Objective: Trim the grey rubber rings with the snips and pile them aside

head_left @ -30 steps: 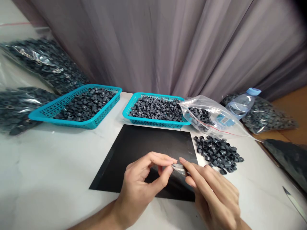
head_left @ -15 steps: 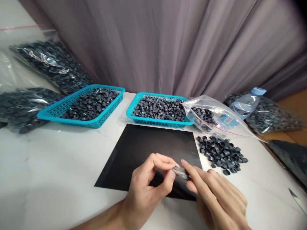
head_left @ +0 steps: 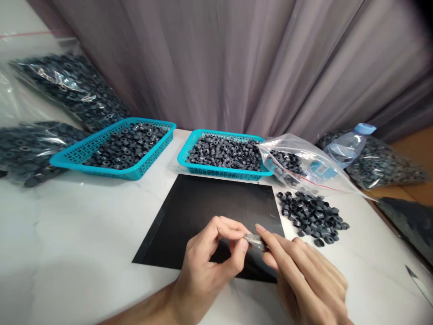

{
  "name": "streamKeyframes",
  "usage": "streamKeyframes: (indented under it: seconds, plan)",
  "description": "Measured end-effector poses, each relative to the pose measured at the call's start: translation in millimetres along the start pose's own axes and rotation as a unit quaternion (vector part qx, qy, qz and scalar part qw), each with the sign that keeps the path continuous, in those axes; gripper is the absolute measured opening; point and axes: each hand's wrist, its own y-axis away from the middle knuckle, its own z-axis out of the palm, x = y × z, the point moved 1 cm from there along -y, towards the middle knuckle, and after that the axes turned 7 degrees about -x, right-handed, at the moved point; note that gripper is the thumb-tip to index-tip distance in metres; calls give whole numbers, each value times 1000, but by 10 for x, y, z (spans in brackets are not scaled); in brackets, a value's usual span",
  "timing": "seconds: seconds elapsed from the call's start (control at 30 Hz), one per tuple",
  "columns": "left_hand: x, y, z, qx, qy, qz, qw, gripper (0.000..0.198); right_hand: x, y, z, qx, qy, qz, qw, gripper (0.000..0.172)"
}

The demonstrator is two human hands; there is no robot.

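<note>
My left hand [head_left: 213, 264] is closed in a pinch over the black mat [head_left: 169, 225], its thumb and fingertips pressed together. Whatever small piece they may hold is hidden by the fingers. From the right, my right hand [head_left: 304, 275] grips a short, flat, silvery metal tool [head_left: 256, 241], blade-like in shape. The tool's far end meets the left fingertips, and its near end disappears under the right fingers. Beside the mat, to the right of the hands, lies a loose heap of small dark grey plastic pieces [head_left: 313, 216], ring-like with a hole.
Two blue baskets [head_left: 135, 174] [head_left: 225, 173] hold many similar pieces. An open zip bag [head_left: 287, 149] leans on the right basket. Filled bags [head_left: 71, 85] stand at left. A water bottle [head_left: 348, 144] lies by another filled bag [head_left: 389, 164]. A pointed blade [head_left: 419, 284] lies far right.
Both hands stay almost where they were. The metal tool has tilted slightly between them, and the view has shifted a touch.
</note>
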Motion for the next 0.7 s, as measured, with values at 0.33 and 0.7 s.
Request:
streamKeyframes:
  seconds: [0.33, 0.7]
  plan:
    - [-15, 7, 5, 7, -2, -14, 1000, 15, -6, 25, 7, -3, -14, 9, 1000, 47]
    - [-28, 11, -9, 5, -6, -10, 1000, 16, -24, 6, 18, 57, -27, 44, 997, 47]
